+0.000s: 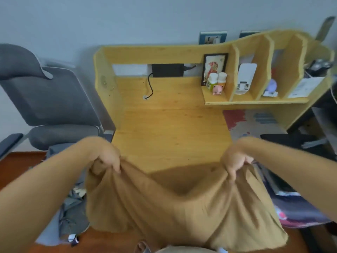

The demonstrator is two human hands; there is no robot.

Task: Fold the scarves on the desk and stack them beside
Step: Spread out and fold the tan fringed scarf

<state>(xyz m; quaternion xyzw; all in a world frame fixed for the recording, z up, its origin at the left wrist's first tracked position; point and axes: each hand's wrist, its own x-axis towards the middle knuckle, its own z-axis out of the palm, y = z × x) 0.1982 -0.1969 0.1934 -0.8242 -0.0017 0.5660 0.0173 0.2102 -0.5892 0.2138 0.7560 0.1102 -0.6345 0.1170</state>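
Left hand and right hand each grip the tan scarf.
It sags over the desk's front edge; no writing is legible.

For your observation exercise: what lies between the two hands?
In the head view, only the tan scarf sags between the left hand and right hand.

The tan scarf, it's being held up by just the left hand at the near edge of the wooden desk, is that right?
Not quite. The head view shows both hands gripping the tan scarf: the left hand holds one top corner and the right hand the other, at the near edge of the wooden desk.
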